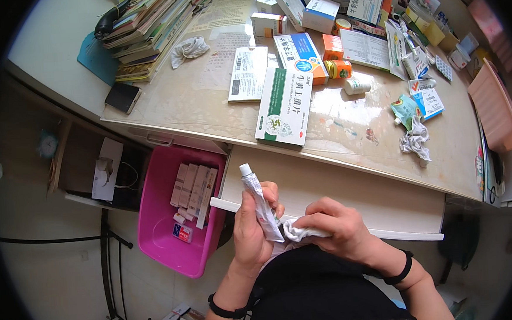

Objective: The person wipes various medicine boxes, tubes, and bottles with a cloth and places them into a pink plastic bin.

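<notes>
Upright in my left hand (252,235) is a white squeeze tube (258,199), its white cap pointing up and away from me. My right hand (337,230) pinches a crumpled white tissue or cloth (303,232), just right of the tube's flat lower end. Both hands are over the front edge of a pulled-out desk drawer (328,190). On the desk edge beyond them lies a large white and green medicine box (284,107). Left of my left hand stands a pink plastic bin (159,236) holding several small boxes (192,190).
More medicine boxes (300,54) and an orange jar (338,69) crowd the desk's back. A white bottle (357,86) lies there too. To the left are stacked papers (151,34) and a phone (123,97). A crumpled tissue (415,140) and a peach plastic basket (494,106) are at right.
</notes>
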The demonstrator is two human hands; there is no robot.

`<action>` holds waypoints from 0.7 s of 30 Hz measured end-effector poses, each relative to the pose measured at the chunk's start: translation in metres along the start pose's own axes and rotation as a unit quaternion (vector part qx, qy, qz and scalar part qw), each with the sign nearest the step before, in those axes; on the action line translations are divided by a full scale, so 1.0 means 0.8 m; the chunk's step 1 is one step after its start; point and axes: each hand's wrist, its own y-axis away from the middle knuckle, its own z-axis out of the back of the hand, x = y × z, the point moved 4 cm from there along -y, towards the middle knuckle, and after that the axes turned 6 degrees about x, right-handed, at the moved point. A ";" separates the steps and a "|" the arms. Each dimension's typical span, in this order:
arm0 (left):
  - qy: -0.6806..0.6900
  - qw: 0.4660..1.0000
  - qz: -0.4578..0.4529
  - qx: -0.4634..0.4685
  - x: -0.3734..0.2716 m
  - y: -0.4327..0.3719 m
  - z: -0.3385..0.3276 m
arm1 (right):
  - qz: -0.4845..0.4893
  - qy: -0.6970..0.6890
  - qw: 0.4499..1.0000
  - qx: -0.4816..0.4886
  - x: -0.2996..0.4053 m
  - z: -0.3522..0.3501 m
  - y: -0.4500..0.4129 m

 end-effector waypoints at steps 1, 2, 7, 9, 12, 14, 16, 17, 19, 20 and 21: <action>0.000 1.000 -0.003 -0.001 0.002 0.001 0.002 | 0.002 0.001 1.000 0.002 0.000 0.002 -0.002; -0.003 0.999 0.031 -0.036 0.007 0.006 0.007 | 0.009 -0.019 0.999 -0.034 -0.001 0.008 -0.005; -0.020 0.990 0.080 -0.111 0.021 0.015 -0.002 | 0.059 0.012 0.985 -0.160 0.011 0.026 -0.049; -0.016 0.985 0.076 -0.154 0.021 0.012 -0.012 | 0.076 0.012 0.985 -0.154 0.011 0.014 -0.058; 0.004 0.997 0.041 -0.065 0.011 0.012 0.006 | 0.120 -0.003 0.990 -0.077 0.020 -0.010 -0.034; -0.023 0.994 0.057 -0.094 0.010 0.010 0.017 | 0.116 -0.024 0.993 0.005 0.022 -0.025 -0.022; -0.022 0.993 0.053 -0.102 0.010 0.016 0.020 | 0.104 -0.042 0.994 -0.004 0.025 -0.025 -0.026; -0.024 0.992 0.052 -0.114 0.010 0.018 0.015 | 0.095 -0.054 0.993 -0.051 0.024 -0.022 -0.031; 0.002 0.991 0.054 -0.123 0.012 0.019 0.018 | 0.078 -0.026 0.995 -0.063 0.024 -0.027 -0.032; 0.029 0.994 0.030 -0.098 0.011 0.018 0.020 | 0.092 -0.026 0.995 -0.016 0.026 -0.037 -0.027; 0.056 0.996 0.004 -0.072 0.010 0.016 0.023 | 0.106 -0.026 0.994 0.032 0.027 -0.045 -0.024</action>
